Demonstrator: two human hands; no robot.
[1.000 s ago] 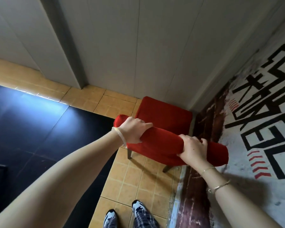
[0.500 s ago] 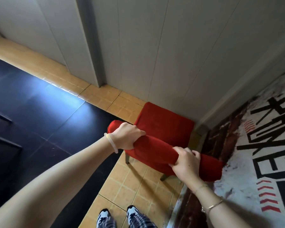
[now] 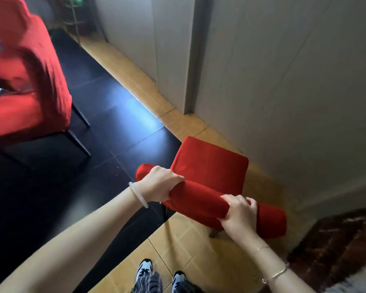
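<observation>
Fingers of left hand clamped round chair back; right hand likewise

1. The red chair is covered in cloth: matt, kinda velvety, pulled smooth, zero shine.
2. The other chair over on the left has the same matt red cloth, just looser and full of folds. Its legs look dark and smooth.
3. The black floor tiles are properly glossy and throw back a bluish glare.
4. The yellow tiles look duller, with pale grout lines.
5. The wall panels are smooth, matt and off-white.
6. The bangle is pale, polished and slightly translucent. The thin bracelets look like shiny metal.
7. The patch at bottom right is rough and blotchy brown.
</observation>
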